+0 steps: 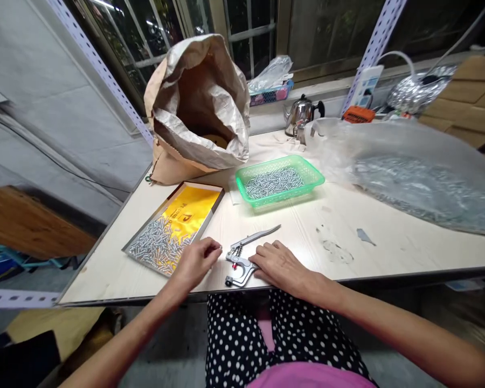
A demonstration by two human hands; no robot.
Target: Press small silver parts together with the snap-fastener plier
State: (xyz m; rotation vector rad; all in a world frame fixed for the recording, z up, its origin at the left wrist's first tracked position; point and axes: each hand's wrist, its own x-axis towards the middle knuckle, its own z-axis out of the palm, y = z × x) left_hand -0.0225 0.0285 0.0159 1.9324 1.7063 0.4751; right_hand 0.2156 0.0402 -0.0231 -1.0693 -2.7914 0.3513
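My left hand [197, 262] is closed in a pinch at the right edge of the shallow box lid [215, 207]. A tiny metal piece [220, 248] shows at its fingertips, too small to make out fully. Small silvery metal pins [153, 243] lie heaped in the lid's near left part, over its yellow bottom. My right hand [282, 265] is curled round the lower handle of silver snap pliers [242, 265], which lie on the table with a red part in the jaws. Their upper handle stands apart, and the lower one is mostly hidden under my fingers.
A green plastic basket [248, 200] with many similar pins stands beyond the pliers. Behind the lid is a large open paper sack [173, 156]. A clear plastic bag [420, 178] of metal pieces spreads at right. A kettle [301, 114] stands by the window.
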